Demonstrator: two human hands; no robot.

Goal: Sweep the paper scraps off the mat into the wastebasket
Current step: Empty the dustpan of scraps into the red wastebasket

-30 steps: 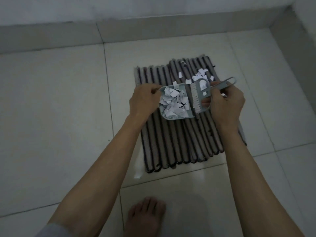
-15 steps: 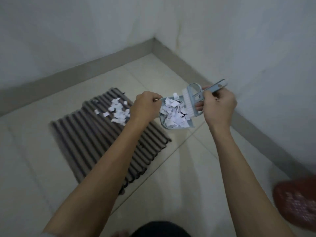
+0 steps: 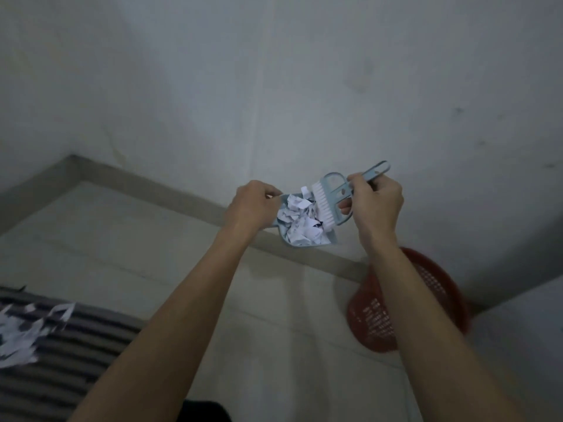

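Head view: small pale-blue plastic dustpan (image 3: 300, 239), heaped with white paper scraps (image 3: 300, 222), lifted off the striped grey ribbed mat (image 3: 70, 354) — now up near the red mesh plastic wastebasket (image 3: 438, 303). Left hand (image 3: 254, 207) gripping the pan's edge, right hand (image 3: 376, 205) clamping white-bristled brush (image 3: 324, 205) — tipping next; more scraps left behind.

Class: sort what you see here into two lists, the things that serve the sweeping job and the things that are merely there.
Job:
dustpan
brush
paper scraps
mat
red wastebasket
left hand
right hand

Merely there:
wall
tiled floor
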